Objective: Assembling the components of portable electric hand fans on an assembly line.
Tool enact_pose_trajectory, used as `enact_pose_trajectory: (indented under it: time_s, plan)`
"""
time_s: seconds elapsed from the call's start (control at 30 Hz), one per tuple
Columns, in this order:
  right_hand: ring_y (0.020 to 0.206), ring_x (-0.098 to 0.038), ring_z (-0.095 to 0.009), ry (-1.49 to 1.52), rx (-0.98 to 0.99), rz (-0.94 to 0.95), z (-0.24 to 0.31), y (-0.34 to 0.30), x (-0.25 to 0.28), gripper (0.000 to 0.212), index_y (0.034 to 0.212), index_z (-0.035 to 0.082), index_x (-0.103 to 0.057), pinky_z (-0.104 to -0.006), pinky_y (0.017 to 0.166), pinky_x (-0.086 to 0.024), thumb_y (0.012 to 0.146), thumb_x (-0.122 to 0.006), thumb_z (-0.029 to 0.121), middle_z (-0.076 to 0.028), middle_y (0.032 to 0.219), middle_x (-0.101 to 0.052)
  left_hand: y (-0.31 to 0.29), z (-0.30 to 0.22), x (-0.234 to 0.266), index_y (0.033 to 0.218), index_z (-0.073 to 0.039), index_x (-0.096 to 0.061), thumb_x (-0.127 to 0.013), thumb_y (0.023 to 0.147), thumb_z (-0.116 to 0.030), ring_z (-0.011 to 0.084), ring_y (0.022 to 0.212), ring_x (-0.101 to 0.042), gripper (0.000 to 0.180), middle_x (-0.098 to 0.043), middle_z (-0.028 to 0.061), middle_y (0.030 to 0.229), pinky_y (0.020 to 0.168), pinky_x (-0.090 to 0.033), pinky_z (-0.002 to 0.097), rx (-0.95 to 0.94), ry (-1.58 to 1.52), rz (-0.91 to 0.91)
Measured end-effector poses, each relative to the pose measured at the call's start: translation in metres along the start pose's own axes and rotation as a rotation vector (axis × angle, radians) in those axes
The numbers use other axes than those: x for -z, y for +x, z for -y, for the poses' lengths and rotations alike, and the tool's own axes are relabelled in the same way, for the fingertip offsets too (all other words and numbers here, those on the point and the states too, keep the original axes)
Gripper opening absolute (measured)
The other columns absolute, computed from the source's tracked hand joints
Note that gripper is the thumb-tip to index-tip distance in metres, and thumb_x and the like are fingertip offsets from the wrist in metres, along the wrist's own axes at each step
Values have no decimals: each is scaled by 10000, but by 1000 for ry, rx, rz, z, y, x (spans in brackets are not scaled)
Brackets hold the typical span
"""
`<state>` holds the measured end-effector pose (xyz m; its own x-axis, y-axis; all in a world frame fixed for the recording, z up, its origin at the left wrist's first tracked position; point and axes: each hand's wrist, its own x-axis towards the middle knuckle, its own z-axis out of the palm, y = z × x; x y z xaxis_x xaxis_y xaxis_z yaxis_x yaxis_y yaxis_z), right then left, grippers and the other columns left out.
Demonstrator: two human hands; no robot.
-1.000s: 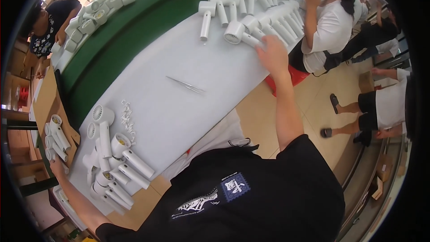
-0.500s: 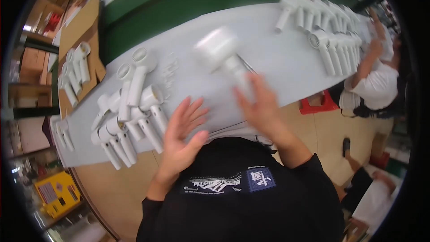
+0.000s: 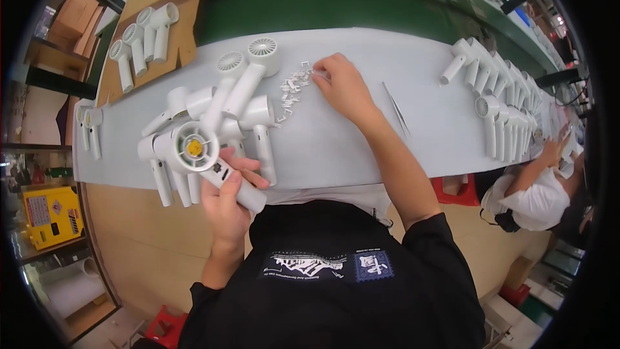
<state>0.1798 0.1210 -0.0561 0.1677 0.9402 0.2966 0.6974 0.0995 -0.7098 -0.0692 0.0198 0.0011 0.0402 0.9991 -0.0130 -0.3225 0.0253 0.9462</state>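
My left hand (image 3: 226,201) grips a white handheld fan (image 3: 240,189) by its handle, its round end with a yellow centre turned up toward me. Slots and a dark marking show on that handle. At the edge of a loose pile of small white pieces (image 3: 292,94), my right hand (image 3: 342,87) has thumb and fingertips pinched together, with a bit of white at the tips. Metal tweezers (image 3: 395,110) lie on the table to the right of that hand. Several more white fans (image 3: 240,94) lie heaped beside and behind the held one.
Rows of white fans (image 3: 494,72) lie at the right of the grey table cover (image 3: 336,161). More fans (image 3: 139,45) rest on cardboard (image 3: 174,10) at the far left. Another person (image 3: 536,184) sits at the right near a red stool (image 3: 457,189).
The blurred fan near my right hand no longer stands mid-table. My left hand, open before, now holds a fan; my right hand has moved to the small pieces. The tweezers lie on the table.
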Motion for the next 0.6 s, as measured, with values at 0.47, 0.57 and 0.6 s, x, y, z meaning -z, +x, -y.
enact_pose_trajectory:
  time_s: [0.47, 0.57, 0.6]
  plan:
    - [758, -619, -134, 246, -41, 49, 47, -23, 52, 114, 909, 3, -636, -252, 706, -492, 810, -681, 39, -67, 832, -666, 12, 2, -22, 1204, 29, -364, -471, 936, -63, 147, 534, -557, 303, -618, 166, 875, 520, -470, 259, 151, -42, 279]
    - [792, -613, -109, 350, 11, 18, 68, -47, 74, 142, 905, -10, -648, -239, 715, -491, 774, -701, -27, -52, 861, -665, 18, -1, -37, 1168, 11, -315, -452, 933, -34, 155, 478, -537, 276, -605, 207, 890, 459, -462, 262, 192, -100, 343]
    - [802, -612, -113, 403, 32, 71, 71, -52, 80, 158, 903, -16, -652, -239, 720, -492, 760, -696, -65, -55, 877, -663, 21, -5, -40, 1142, 1, -336, -460, 938, -42, 166, 529, -569, 243, -602, 202, 957, 497, -486, 269, 227, -98, 383]
